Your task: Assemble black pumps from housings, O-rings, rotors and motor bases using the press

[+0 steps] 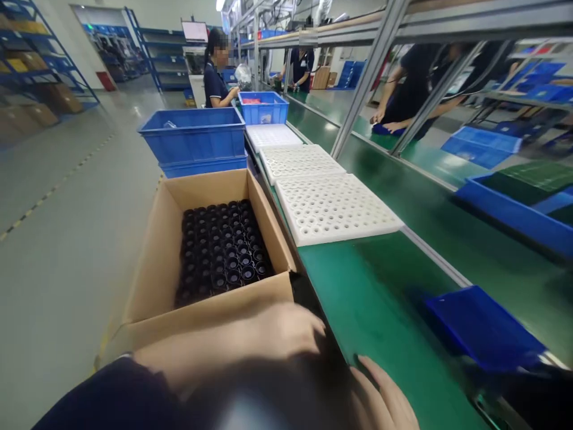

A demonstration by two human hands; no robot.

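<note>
My left hand [290,328] reaches across the near edge of the cardboard box [215,313], beside the green worktable. It is blurred and its fingers bend downward, so I cannot see whether anything is in them. At the bottom of the view, my right hand [385,394] lies by the table's near edge with its visible fingers stretched out. Part of that hand is cut off by the frame. A dark, blurred shape with a pale highlight lies below and between the hands; its kind is unclear. Inside the box stand rows of black cup-shaped parts [233,278].
White trays with rows of holes [335,209] line the green worktable [358,286]. Blue bins [197,134] stand behind the box, and a dark blue tray [486,325] lies at right. A metal frame post [367,77] rises mid-table. Several people work farther back.
</note>
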